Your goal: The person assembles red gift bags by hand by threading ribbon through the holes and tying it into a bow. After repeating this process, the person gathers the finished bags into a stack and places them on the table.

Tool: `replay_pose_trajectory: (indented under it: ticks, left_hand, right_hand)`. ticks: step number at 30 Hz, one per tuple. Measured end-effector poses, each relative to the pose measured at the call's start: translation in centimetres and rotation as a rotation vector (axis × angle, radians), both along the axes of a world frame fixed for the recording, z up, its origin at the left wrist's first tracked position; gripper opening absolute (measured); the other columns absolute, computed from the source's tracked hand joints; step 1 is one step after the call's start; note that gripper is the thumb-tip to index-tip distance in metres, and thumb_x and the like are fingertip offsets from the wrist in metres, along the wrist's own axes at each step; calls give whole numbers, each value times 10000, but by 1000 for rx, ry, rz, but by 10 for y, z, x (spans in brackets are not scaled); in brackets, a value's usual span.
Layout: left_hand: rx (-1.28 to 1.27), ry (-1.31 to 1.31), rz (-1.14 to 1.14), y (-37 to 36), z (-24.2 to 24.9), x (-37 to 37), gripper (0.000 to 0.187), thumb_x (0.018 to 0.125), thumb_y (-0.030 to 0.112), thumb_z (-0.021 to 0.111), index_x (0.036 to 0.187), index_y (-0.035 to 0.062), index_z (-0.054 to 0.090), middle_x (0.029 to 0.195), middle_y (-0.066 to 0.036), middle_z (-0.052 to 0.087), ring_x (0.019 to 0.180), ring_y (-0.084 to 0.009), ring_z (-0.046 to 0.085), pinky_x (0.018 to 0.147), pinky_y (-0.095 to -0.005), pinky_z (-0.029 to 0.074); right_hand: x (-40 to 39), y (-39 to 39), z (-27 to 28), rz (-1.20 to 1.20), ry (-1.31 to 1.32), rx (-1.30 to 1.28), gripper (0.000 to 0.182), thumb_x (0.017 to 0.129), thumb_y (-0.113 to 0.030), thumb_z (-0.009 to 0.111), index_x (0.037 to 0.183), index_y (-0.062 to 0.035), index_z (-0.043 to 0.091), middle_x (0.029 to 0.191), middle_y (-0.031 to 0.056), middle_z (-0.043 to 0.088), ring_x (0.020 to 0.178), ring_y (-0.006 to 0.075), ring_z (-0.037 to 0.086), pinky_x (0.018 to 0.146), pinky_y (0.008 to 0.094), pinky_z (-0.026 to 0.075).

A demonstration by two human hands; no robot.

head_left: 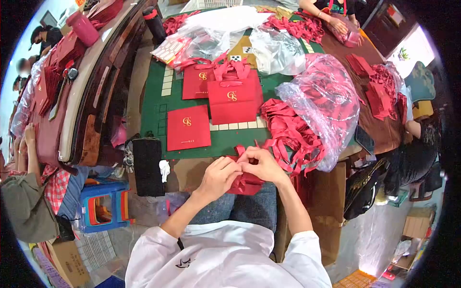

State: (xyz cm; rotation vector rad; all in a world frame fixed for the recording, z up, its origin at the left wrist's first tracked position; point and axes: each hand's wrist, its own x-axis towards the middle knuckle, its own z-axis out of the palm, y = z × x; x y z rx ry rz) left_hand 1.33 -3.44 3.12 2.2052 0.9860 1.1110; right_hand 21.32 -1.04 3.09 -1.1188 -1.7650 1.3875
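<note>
Close together above my lap are my left hand (220,176) and my right hand (263,164), fingertips nearly meeting. Both are closed in a pinch around red ribbon (240,150) at the top of a red paper gift bag (246,185). That bag is at the table's near edge over my thighs, partly covered by my hands. In front of them a flat red bag (188,127) with gold lettering lies on the green table (153,115). Behind it a red gift bag (233,103) with ribbon handles overlaps another red bag (194,81). Loose red ribbons (293,134) are heaped beside my right hand.
A clear plastic sack (331,101) of red ribbons sits at the right. Plastic wrapping (225,26) and label sheets (171,49) lie at the back. A black bottle (154,24) stands back left. Other people work at the side tables; a blue stool (102,204) stands left.
</note>
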Motion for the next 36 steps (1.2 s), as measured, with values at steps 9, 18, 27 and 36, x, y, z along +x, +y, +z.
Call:
replay_pose_trajectory:
  ticks: [9, 18, 27, 36]
  left_hand:
    - [-346, -6, 193, 11, -19, 3, 198, 787, 125, 780, 899, 46, 637, 756, -76, 623, 545, -157, 526, 522, -314, 442]
    - [-498, -24, 288, 15, -20, 1, 186, 797, 120, 772, 931, 57, 660, 741, -45, 629, 504, -76, 445, 472, -272, 375]
    - [-181, 132, 284, 25, -13, 17, 154, 816, 81, 730, 938, 54, 641, 873, -104, 633, 792, -291, 671, 667, -374, 533]
    - [-483, 207, 326, 45, -31, 23, 221, 790, 197, 755, 919, 41, 665, 796, -114, 701, 715, -278, 680, 655, -393, 529]
  right_hand:
    - [-6, 8, -13, -377, -57, 34, 178, 896, -163, 684, 994, -16, 710, 872, 73, 649, 744, 136, 602, 701, 280, 479]
    - [15, -7, 4, -586, -576, 218, 252, 864, -276, 717, 826, -27, 712, 694, 154, 672, 703, 285, 691, 601, 390, 501]
    - [-2, 17, -21, -440, -765, 157, 318, 761, -338, 775, 733, -32, 694, 724, 182, 674, 715, 362, 675, 643, 466, 523]
    - [6, 2, -21, -524, -310, 172, 150, 877, -142, 688, 916, 1, 661, 752, 111, 689, 669, 195, 672, 607, 320, 509]
